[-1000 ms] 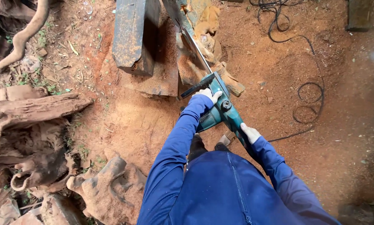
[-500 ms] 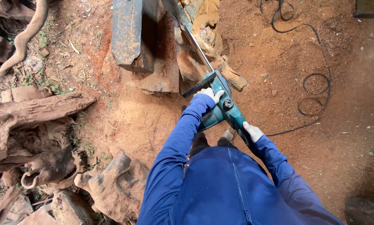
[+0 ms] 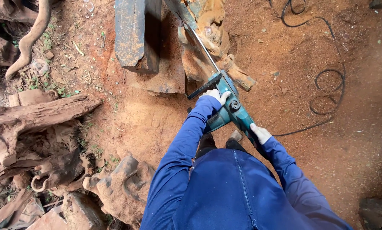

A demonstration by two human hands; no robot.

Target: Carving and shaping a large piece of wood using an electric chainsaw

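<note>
— Where are your hands right now?

— Both are on the teal chainsaw [image 3: 231, 108]; my left hand [image 3: 217, 96] is wrapped shut around the black front handle, at about twelve o'clock from my chest; my right hand [image 3: 260, 133] is closed round the rear grip, at about one o'clock and closer to me.

— And the saw itself?

— It runs from my right hand up toward eleven o'clock; the guide bar [image 3: 199, 44] lies against the gnarled orange-brown wood piece [image 3: 210, 40]; just beside it, at its nine o'clock, stands a dark squared timber block [image 3: 137, 34].

— What worries you from here?

— I judge kickback the main risk; the bar's far end is hidden against the knotty wood, and a tip catching there could throw the saw back at me. The piece looks unclamped on loose red soil [image 3: 148, 123]; it could roll and pinch the bar. My shoes [image 3: 225, 142] stand close under the motor; a slip would bring the chain down near them. The black cable [image 3: 327, 91] coils at three o'clock; stepping back that way could snag it.
</note>
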